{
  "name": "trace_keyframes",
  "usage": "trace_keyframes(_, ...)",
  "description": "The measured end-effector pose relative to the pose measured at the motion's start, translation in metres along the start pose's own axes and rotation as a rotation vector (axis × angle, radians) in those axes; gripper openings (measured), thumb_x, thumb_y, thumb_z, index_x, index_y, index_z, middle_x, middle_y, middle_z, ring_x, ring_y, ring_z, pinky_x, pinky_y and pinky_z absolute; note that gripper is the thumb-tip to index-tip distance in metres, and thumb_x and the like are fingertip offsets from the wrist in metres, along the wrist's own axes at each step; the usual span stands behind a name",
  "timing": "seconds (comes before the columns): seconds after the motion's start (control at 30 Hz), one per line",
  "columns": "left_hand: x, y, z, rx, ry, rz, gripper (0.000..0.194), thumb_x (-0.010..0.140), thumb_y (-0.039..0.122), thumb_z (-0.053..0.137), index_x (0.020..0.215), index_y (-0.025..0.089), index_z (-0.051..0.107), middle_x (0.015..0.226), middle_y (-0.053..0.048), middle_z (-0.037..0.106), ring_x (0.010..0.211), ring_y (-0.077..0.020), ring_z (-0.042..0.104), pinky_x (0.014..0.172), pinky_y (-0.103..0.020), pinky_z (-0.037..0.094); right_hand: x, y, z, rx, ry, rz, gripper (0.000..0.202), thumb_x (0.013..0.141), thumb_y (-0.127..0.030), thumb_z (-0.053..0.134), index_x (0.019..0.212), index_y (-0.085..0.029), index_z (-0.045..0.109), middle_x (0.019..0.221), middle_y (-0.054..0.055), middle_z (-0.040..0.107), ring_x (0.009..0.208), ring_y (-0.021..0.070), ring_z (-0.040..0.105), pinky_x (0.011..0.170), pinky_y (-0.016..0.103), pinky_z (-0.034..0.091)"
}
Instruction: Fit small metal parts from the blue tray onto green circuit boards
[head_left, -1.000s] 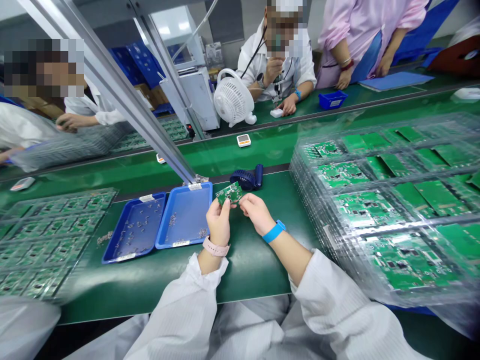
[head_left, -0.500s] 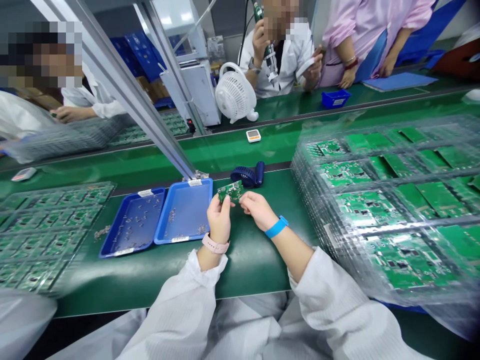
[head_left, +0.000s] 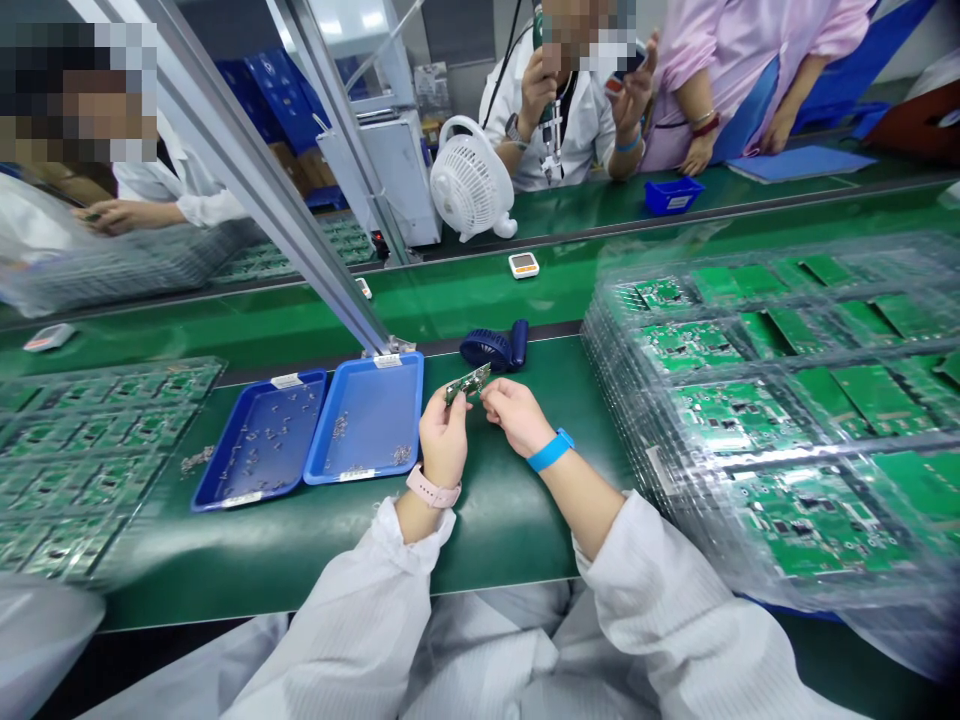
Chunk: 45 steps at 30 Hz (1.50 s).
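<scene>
A small green circuit board point(head_left: 468, 383) is held tilted above the green work surface, pinched in my left hand point(head_left: 444, 432). At the board's right end is my right hand point(head_left: 516, 412), its fingers closed together; anything between their tips is too small to make out. Left of my hands lie two blue trays with small metal parts: the nearer tray point(head_left: 367, 410) and, beside it, the farther tray point(head_left: 262, 430). A dark blue handheld fan point(head_left: 491, 347) lies just beyond the board.
Stacked clear plastic trays point(head_left: 637, 430) of green boards stand at the right. Another clear tray of boards point(head_left: 97, 430) is at the left. A metal post point(head_left: 300, 230) rises behind the blue trays. Past the green belt point(head_left: 450, 290) are a white fan point(head_left: 472, 185) and several people.
The board in my left hand has tipped to a more edge-on angle. The white timer on the belt has shifted slightly right. Across the belt, a person has raised the hand holding an object.
</scene>
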<state>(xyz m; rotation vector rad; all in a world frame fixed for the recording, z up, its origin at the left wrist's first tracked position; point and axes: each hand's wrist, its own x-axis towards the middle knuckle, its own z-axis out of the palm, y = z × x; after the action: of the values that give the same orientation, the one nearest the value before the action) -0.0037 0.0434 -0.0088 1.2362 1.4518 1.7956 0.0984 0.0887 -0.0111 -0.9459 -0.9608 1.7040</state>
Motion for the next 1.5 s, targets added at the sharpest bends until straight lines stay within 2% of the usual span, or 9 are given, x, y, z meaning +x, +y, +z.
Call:
trace_keyframes(0.13,-0.001,0.000,0.001,0.010,-0.012,-0.014,0.025,0.086,0.039,0.063,0.095,0.015,0.067,0.099,-0.009,0.069,0.076,-0.0149,0.063,0.074,-0.027,0.052,0.000,0.001,0.000,0.009,0.005,-0.011,0.011,0.059,-0.027,0.059,0.061,-0.019,0.053,0.049,-0.008,0.043,0.047,0.0064,0.033,0.046,0.023,0.021)
trace_keyframes(0.37,0.002,-0.001,-0.001,-0.022,-0.009,-0.007,0.027,0.085,0.040,0.066,0.094,0.015,0.067,0.091,-0.008,0.069,0.075,-0.0155,0.064,0.073,-0.027,0.053,0.001,-0.001,-0.002,-0.005,-0.031,-0.024,0.012,0.060,-0.027,0.061,0.063,-0.019,0.053,0.050,-0.008,0.043,0.047,0.0061,0.034,0.047,0.023,0.022)
trace_keyframes(0.63,0.000,-0.009,-0.001,0.050,-0.025,0.094,0.024,0.091,0.035,0.059,0.102,0.016,0.069,0.098,-0.009,0.070,0.081,-0.0162,0.066,0.078,-0.028,0.055,0.001,0.001,-0.002,-0.005,0.005,-0.063,0.011,0.061,-0.027,0.061,0.064,-0.019,0.054,0.051,-0.007,0.045,0.048,0.0064,0.037,0.046,0.021,0.025)
trace_keyframes(0.8,-0.002,-0.008,0.000,0.039,0.031,0.099,0.029,0.093,0.036,0.057,0.109,0.016,0.068,0.107,-0.010,0.070,0.088,-0.0174,0.068,0.082,-0.029,0.055,-0.003,0.000,0.002,-0.033,-0.035,-0.066,0.020,0.071,-0.038,0.062,0.073,-0.019,0.057,0.057,-0.004,0.055,0.051,0.0088,0.045,0.048,0.021,0.034)
trace_keyframes(0.93,-0.002,-0.005,0.000,0.039,0.057,0.101,0.029,0.093,0.037,0.057,0.111,0.016,0.068,0.106,-0.010,0.070,0.087,-0.0166,0.068,0.082,-0.028,0.055,-0.005,0.000,0.001,-0.074,-0.083,-0.042,0.026,0.075,-0.044,0.059,0.072,-0.019,0.059,0.056,-0.003,0.057,0.051,0.0092,0.046,0.047,0.021,0.033)
trace_keyframes(1.07,-0.004,-0.004,0.000,0.043,0.053,0.095,0.030,0.093,0.037,0.057,0.110,0.016,0.069,0.104,-0.010,0.071,0.088,-0.0172,0.068,0.084,-0.029,0.054,-0.007,-0.001,0.002,-0.070,-0.121,-0.081,0.026,0.077,-0.040,0.056,0.062,-0.019,0.056,0.050,-0.004,0.049,0.047,0.0082,0.041,0.047,0.022,0.029)
trace_keyframes(1.27,-0.007,-0.003,0.003,0.063,0.053,0.071,0.027,0.092,0.036,0.058,0.102,0.014,0.069,0.096,-0.010,0.072,0.085,-0.0173,0.068,0.081,-0.028,0.054,-0.006,0.001,0.008,0.004,-0.031,-0.134,0.017,0.067,-0.026,0.050,0.051,-0.020,0.051,0.046,-0.006,0.041,0.045,0.0075,0.032,0.046,0.023,0.023)
trace_keyframes(1.5,-0.010,-0.001,0.003,0.073,0.074,0.072,0.022,0.092,0.031,0.058,0.097,0.014,0.069,0.093,-0.008,0.072,0.085,-0.0171,0.067,0.082,-0.028,0.053,-0.005,0.007,0.013,0.076,0.001,-0.157,0.016,0.064,-0.022,0.049,0.048,-0.019,0.051,0.046,-0.006,0.041,0.045,0.0075,0.031,0.047,0.024,0.023)
